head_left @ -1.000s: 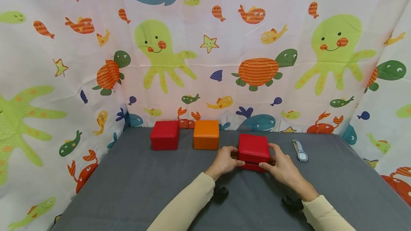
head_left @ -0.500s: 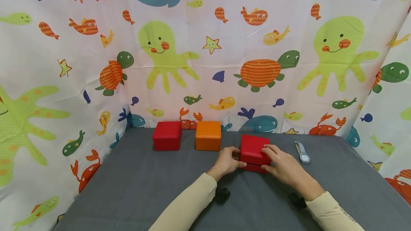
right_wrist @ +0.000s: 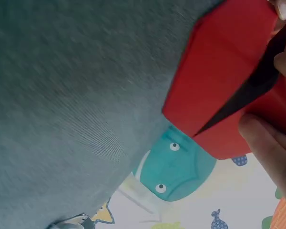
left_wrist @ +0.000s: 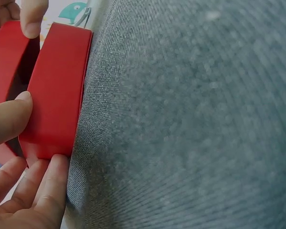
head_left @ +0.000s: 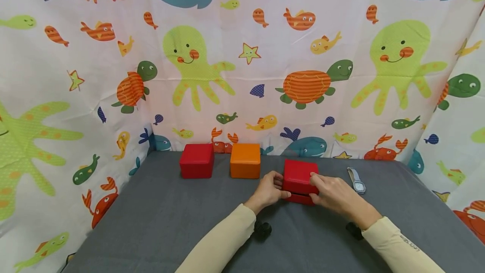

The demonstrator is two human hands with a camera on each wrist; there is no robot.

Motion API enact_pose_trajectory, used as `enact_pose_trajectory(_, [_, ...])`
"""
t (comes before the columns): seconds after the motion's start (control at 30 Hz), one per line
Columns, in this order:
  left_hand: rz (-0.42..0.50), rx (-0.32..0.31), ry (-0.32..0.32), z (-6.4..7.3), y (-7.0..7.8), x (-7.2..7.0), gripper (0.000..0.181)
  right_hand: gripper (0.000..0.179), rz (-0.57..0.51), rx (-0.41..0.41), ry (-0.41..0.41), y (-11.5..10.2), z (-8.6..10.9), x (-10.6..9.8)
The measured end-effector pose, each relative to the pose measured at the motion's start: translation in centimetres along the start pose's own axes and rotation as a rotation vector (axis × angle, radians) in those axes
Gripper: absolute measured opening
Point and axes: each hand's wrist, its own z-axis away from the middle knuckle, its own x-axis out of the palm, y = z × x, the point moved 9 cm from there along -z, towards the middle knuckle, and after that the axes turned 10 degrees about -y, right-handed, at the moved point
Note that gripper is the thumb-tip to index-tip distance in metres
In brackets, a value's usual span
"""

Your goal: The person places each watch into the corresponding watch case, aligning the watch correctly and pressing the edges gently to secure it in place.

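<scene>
A red box (head_left: pixel 301 175) with a hinged-looking lid stands on the grey cloth, its lid raised slightly. A dark wedge-shaped gap parts lid from base in the right wrist view. My left hand (head_left: pixel 266 191) grips the base (left_wrist: pixel 59 95) from the left, thumb on its front edge and fingers along its side. From the right, my right hand (head_left: pixel 337 194) holds the lid (right_wrist: pixel 229 136), thumb at the front gap and fingers against the top and side. What lies inside the box is hidden in shadow.
Left of the held box stand an orange box (head_left: pixel 245 161) and another red box (head_left: pixel 197 161). A wristwatch (head_left: pixel 356 180) with a pale strap lies right of my right hand. A sea-animal printed curtain (head_left: pixel 242 79) hangs behind the grey table (head_left: pixel 182 218).
My right hand has shifted from the box's right side up onto the lid's edge. The left hand keeps its grip. The front gap looks much the same in the head view.
</scene>
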Motion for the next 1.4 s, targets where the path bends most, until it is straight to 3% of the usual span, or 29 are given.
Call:
enact_pose_trajectory(0.33, [0.02,-0.018,-0.007,0.0,0.1,0.1,0.045,0.039,-0.247,0.176,-0.207,2.8,-2.0,-1.0])
enact_pose_trajectory(0.6, [0.045,0.005,-0.027,0.0,0.1,0.2,0.046,0.035,-0.414,0.259,-0.334,5.5,-3.4,-1.2])
enact_pose_trajectory(1.0, [0.027,-0.013,0.007,-0.3,-0.7,-0.1,0.046,0.034,-0.63,0.401,-0.362,9.3,-4.9,-1.4])
enact_pose_trajectory(1.23, [0.03,-0.029,-0.011,-0.4,-0.8,0.2,0.045,0.034,-0.584,0.466,-0.318,10.9,-4.6,-1.7])
enact_pose_trajectory(1.4, [0.029,-0.031,-0.008,-0.2,-0.8,0.1,0.045,0.032,-0.611,0.471,-0.292,11.4,-4.7,-1.3])
